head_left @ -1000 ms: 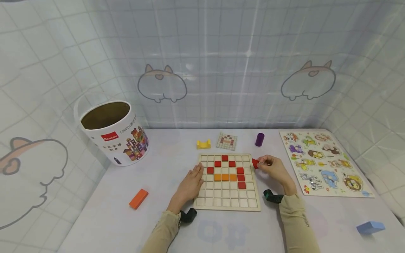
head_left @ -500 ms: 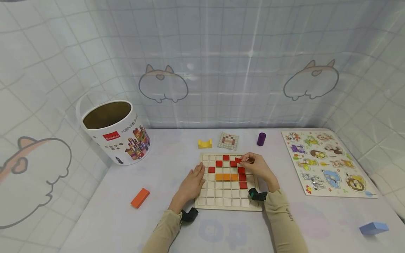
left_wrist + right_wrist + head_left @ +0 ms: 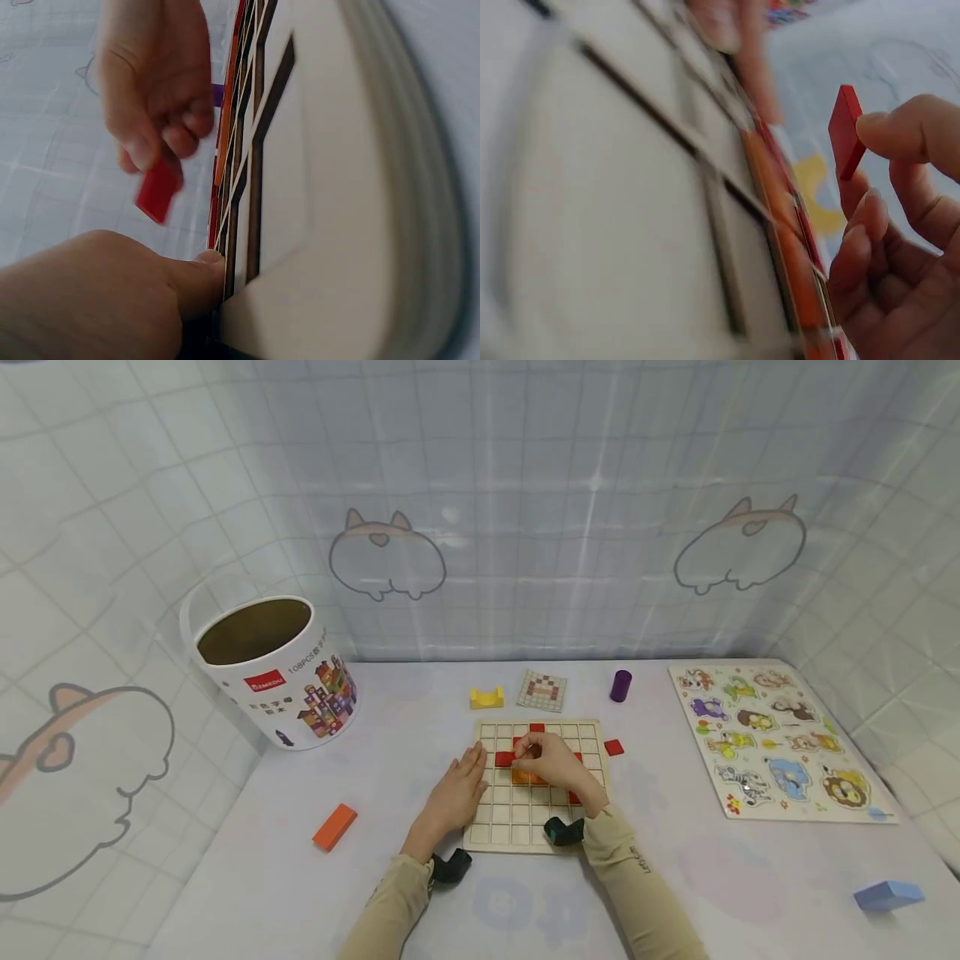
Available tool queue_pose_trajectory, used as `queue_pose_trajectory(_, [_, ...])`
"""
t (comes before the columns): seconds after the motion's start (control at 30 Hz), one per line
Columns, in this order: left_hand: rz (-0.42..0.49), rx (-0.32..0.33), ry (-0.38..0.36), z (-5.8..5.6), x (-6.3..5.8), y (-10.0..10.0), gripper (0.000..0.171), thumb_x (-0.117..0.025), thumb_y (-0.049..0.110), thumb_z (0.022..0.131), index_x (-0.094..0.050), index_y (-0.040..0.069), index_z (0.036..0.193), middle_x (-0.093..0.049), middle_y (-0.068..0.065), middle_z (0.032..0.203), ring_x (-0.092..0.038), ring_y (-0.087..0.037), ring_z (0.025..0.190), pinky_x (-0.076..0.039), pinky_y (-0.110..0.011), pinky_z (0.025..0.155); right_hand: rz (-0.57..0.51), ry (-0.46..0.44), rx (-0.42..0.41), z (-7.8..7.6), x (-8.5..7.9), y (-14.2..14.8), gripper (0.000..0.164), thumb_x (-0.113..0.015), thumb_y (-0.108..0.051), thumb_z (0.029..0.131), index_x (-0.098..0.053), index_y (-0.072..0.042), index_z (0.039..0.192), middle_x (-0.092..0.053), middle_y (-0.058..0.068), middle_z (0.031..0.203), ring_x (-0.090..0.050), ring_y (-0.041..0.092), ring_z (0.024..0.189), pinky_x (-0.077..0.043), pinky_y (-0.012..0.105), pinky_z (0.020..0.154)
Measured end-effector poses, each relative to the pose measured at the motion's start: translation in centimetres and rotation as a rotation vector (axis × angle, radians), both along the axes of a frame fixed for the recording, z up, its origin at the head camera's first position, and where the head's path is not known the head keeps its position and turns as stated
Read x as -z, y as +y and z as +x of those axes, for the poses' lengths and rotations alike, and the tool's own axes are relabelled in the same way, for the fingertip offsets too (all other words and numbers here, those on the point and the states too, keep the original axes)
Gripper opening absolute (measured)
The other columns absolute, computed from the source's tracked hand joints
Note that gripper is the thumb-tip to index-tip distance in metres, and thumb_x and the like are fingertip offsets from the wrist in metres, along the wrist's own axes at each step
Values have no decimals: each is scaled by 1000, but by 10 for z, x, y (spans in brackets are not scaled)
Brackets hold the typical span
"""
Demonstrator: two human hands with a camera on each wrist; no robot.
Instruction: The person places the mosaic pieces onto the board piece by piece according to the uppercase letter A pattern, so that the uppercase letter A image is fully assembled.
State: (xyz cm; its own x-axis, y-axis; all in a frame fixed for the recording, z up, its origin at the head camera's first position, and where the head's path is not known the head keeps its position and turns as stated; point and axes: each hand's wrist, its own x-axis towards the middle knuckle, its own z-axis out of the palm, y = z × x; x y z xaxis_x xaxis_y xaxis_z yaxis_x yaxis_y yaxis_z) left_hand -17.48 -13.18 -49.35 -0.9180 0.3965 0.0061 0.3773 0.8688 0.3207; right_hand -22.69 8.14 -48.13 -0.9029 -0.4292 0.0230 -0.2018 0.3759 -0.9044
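Observation:
A square wooden grid board (image 3: 495,835) lies in front of me, with red tiles (image 3: 537,727) and orange tiles (image 3: 521,778) set in some cells. My left hand (image 3: 453,792) rests along its left edge, fingers extended; the left wrist view shows the thumb (image 3: 199,281) against the edge. Over the board's upper left part, my right hand (image 3: 555,763) pinches a red square tile (image 3: 846,135) between thumb and fingers. In the left wrist view that tile (image 3: 159,193) hangs tilted, apart from the board. The right hand covers part of the tile pattern.
Just right of the board lies a loose red tile (image 3: 614,747). Behind are a yellow arch block (image 3: 487,698), a pattern card (image 3: 542,691) and a purple cylinder (image 3: 620,686). A bucket (image 3: 281,693) and orange block (image 3: 334,827) stand left; an animal puzzle (image 3: 817,810) and blue block (image 3: 888,896) right.
My right hand has carried the red tile leftward from beside the board's right edge to over its upper left. The loose red tile on the right is now uncovered. My left hand stays put.

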Motion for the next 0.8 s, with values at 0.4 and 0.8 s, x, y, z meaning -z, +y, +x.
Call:
queue_pose_trajectory(0.4, [6,8,14,0,-1,1,53,-44,18,103,-31,-7,148,-26,-21,158,-27,-37,146,-27,-52,118,87,64,-39,6,10,-15,11,-74,-6,82,-64,-8,82,-62,2,82,-55,10,72,-47,19,65])
queue_pose_trajectory(0.8, [7,7,15,0,-3,0,53,-45,18,103,-32,-7,147,-26,-21,158,-28,-37,146,-28,-52,118,131,137,-77,7,14,-17,15,-76,-3,79,-66,-9,88,-63,2,89,-51,9,75,-45,18,67])
